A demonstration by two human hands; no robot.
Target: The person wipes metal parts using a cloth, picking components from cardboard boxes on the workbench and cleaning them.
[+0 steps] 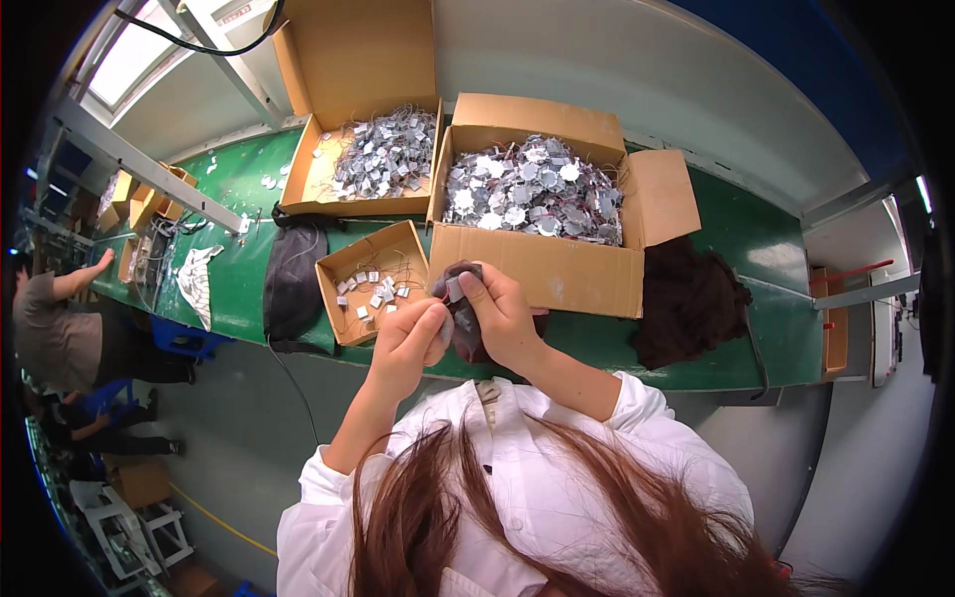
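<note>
My two hands meet above the near edge of the green table, in front of the cardboard boxes. In my right hand (502,316) are a bunched dark grey cloth (466,343) and a small silvery square piece (455,289), pressed under the thumb. My left hand (410,343) is closed in a pinch right beside it; a greyish bit of the cloth shows at its fingertips, and the rest of its grip is hidden. Just beyond my left hand, a small cardboard tray (333,289) holds several similar square pieces (383,291) with thin wires.
A large open carton (537,269) is heaped with silvery flat pieces (537,189). Left of it, another open box (308,184) holds small wired pieces. Dark cloths lie at right (691,303) and left (295,279). A person (65,323) works at the far left.
</note>
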